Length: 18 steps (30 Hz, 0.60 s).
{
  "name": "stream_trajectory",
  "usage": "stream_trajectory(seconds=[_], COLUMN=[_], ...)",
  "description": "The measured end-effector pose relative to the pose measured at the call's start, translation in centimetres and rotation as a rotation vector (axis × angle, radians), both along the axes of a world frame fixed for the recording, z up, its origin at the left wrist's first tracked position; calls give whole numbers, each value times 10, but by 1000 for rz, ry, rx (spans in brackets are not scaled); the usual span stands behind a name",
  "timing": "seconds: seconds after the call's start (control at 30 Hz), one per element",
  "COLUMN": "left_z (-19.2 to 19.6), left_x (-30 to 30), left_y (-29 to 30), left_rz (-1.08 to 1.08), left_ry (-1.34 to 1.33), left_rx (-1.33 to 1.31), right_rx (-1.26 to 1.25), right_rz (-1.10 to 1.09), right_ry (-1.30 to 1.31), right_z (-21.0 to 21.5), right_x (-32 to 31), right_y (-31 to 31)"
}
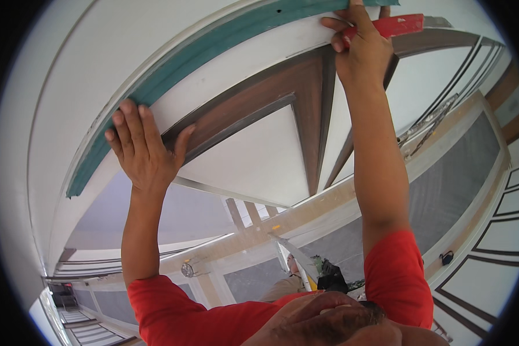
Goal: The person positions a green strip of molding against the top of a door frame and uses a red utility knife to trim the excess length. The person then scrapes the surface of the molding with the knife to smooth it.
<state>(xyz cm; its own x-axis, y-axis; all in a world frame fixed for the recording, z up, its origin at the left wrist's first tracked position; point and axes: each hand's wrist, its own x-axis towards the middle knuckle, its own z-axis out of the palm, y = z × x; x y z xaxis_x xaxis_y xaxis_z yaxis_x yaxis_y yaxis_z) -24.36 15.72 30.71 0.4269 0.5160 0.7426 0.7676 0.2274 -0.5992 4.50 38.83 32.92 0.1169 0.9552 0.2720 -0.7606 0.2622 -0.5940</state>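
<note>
A long strip of teal tape (213, 49) curves along the edge of a white moulding overhead. My left hand (147, 158) lies against its lower left stretch, fingers extended and thumb apart, palm toward the surface. Farther right, my right hand (363, 55) reaches up to the tape's upper end, with some fingertips at its edge. That hand also grips a red-handled tool (402, 25) spotted with white. The tool looks like a putty knife, but its working end is not clear. Just below the tape runs a brown wooden frame (308, 86) with dark edges around white panels.
Lower down, partly hidden behind me, is another person in beige clothing (285, 288). A dark bundle (331, 277) is close beside that person. A round wire-caged fitting (187, 269) shows at lower left. Grey panels (455, 173) with pale borders extend to the right.
</note>
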Motion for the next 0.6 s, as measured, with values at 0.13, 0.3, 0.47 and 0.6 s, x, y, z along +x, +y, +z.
stream_trajectory(seconds=[0.13,0.3,0.47,0.6], left_z=[-4,0,-7,-12], left_x=[-2,15,17,17], left_y=[1,15,25,22], left_rz=[35,-13,6,48], left_ry=[-15,1,-31,-72], left_rx=[-9,18,86,79], right_rx=[-2,34,33,153], right_rz=[1,-9,-18,-13], right_ry=[34,23,28,-59], right_z=[2,4,5,-14], right_x=[-5,-3,-1,6], right_y=[-1,-3,-2,12])
